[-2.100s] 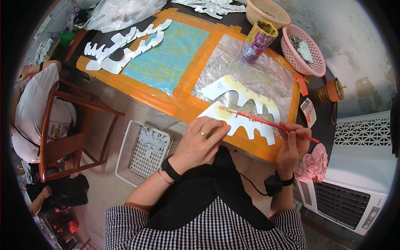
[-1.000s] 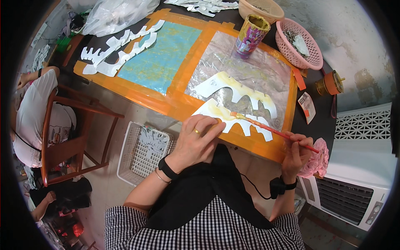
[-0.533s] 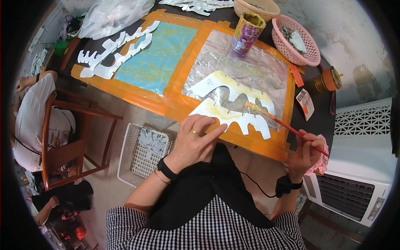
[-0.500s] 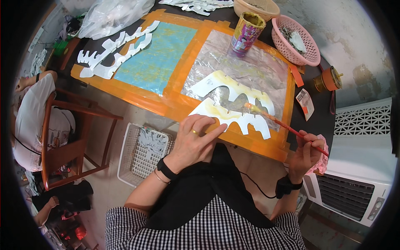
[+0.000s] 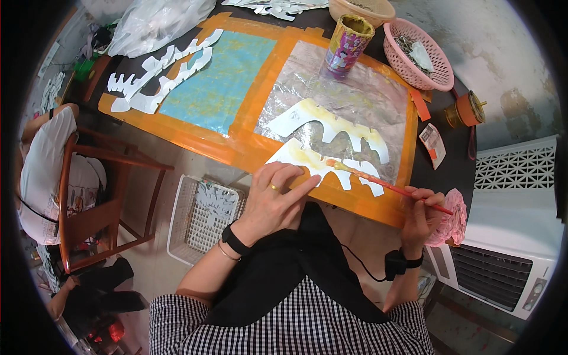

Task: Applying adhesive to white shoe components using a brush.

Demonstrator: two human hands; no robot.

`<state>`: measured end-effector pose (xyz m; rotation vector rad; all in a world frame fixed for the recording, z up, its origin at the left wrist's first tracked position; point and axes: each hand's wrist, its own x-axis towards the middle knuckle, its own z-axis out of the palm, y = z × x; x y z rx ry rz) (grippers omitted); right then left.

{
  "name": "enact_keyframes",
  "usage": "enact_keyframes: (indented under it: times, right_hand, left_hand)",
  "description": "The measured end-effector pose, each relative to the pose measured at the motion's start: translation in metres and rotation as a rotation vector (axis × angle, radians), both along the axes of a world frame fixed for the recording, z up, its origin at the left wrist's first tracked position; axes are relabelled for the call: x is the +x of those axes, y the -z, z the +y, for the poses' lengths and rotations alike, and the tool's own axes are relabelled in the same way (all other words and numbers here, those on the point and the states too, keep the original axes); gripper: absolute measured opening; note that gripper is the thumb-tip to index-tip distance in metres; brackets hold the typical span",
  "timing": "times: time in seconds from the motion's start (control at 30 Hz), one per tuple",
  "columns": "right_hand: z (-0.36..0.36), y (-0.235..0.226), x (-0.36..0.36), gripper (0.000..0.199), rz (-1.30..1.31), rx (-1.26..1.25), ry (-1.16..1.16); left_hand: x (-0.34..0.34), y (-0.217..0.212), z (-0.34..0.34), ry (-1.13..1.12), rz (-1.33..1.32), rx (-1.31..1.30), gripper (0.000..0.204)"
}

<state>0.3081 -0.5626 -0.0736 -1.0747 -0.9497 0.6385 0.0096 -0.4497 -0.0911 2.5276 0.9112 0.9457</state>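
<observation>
My right hand (image 5: 421,214) is closed round the red handle of a paintbrush (image 5: 395,188). The brush's yellowed tip touches the nearer white scalloped cut-out (image 5: 305,157), which has a yellow smear along its upper side. With bent fingers, my left hand (image 5: 278,192) holds down that cut-out's near left part at the table's front edge, thumb and forefinger apart. Just beyond lies a second white cut-out (image 5: 307,112) of like shape, also streaked yellow. Both lie on clear plastic sheeting. Behind them stands a purple patterned can (image 5: 342,59), its rim crusted with yellow.
Orange tape (image 5: 242,127) frames the sheeting and a blue panel (image 5: 216,77). More white cut-outs (image 5: 154,97) lie at left by a plastic bag (image 5: 160,26). A pink basket (image 5: 444,80) stands at back right. Below are a white crate (image 5: 177,231) and a wooden chair (image 5: 103,207).
The brush tip has moved left along the nearer cut-out, and my right hand has shifted left and slightly down with it. My left hand stays in place.
</observation>
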Motion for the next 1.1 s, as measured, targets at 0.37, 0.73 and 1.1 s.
enact_keyframes:
  times: [0.37,0.73,1.1]
  right_hand:
    - [0.009,-0.044,0.044,0.005,-0.115,0.161,0.132]
    - [0.177,-0.16,0.016,0.01,-0.395,0.396,0.157]
    - [0.256,-0.154,0.01,0.013,-0.332,0.194,-0.053]
  left_hand:
    - [0.0,0.001,0.002,-0.002,-0.02,0.004,0.063]
    - [-0.009,-0.003,0.001,0.036,-0.018,-0.021,0.066]
    - [-0.006,-0.005,0.001,0.04,-0.041,-0.012,0.065]
